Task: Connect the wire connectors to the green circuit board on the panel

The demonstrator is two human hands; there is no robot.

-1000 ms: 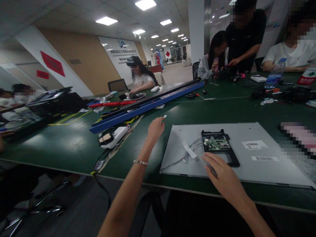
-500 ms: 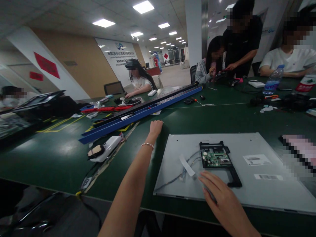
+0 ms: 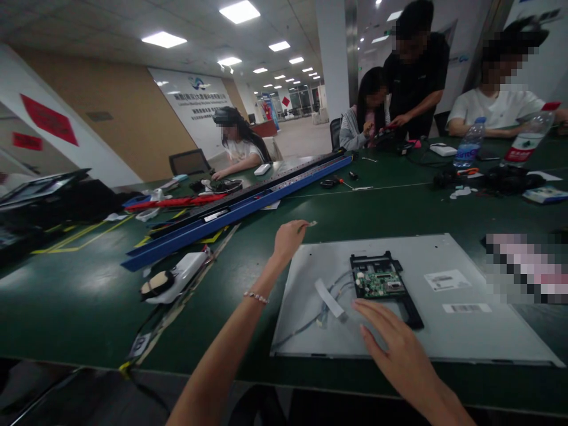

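Observation:
A flat grey display panel [image 3: 332,254] lies back side up on the green table. My left hand [image 3: 290,239] is over the table just past the panel's far left corner, fingertips pinched on a small pale piece [image 3: 313,223], too small to name. My right hand [image 3: 394,343] is above the panel's near edge, fingers stretched out and nothing in them. Beyond its fingertips, a black plastic bracket [image 3: 412,313] carries a green circuit board [image 3: 379,284]. Thin grey cables [image 3: 306,325] run from the board to the left, with a white strip [image 3: 328,299] across them.
Long blue rail [image 3: 239,210] crosses the table beyond my left hand. A white device with a round tan pad [image 3: 177,278] lies left. Screwdriver [image 3: 346,183], bottles [image 3: 470,142] and a pixelated pink item [image 3: 528,266] are farther off. Several people are around the table.
My left hand has moved right towards the panel's far corner, and a small pale piece now shows at its fingertips. My right hand stays open over the panel. The whole view has shifted slightly.

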